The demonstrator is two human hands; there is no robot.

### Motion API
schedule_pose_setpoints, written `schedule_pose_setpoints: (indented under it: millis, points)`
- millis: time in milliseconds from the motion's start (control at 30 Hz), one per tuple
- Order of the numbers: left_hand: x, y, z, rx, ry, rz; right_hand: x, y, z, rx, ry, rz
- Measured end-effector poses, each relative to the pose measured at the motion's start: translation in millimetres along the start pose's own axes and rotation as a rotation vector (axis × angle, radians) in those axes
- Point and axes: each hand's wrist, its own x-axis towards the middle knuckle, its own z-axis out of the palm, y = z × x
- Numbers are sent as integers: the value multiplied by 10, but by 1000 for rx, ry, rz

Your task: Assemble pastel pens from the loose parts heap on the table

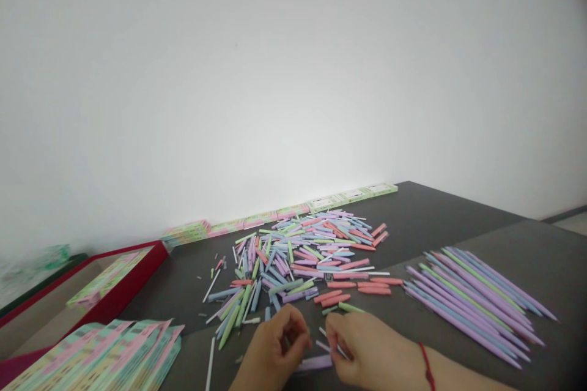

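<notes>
My left hand (280, 342) is curled at the front of the table, thumb and fingertips closed together; what they hold, if anything, is hidden. Close beside it, my right hand (367, 345), with a red cord at the wrist, pinches what looks like a thin white stick (323, 347). A purple tube (316, 363) lies low between both hands. Just beyond them spreads a heap of short pastel pen parts (293, 256), mixed with thin white rods. Several coral pieces (358, 285) and a green one (351, 306) lie nearest my right hand.
Long pointed pastel pens (472, 305) lie in a slanted bunch on the right. Printed flat packs (105, 354) are fanned at front left, beside a red box (137, 284) holding another pack. Flat printed boxes (293, 210) line the wall behind the dark table (435, 213).
</notes>
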Motion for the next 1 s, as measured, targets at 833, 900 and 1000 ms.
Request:
schedule_pose_setpoints:
  millis: [833,900,1000]
  points:
    - [-46,120,-8,-137,-81,15,-14,-15,-115,167,12,25]
    - [-50,114,7,-148,-97,7,0,-15,-121,222,31,29]
    - [-53,74,57,-315,-82,-52,17,-10,-119,307,116,-3]
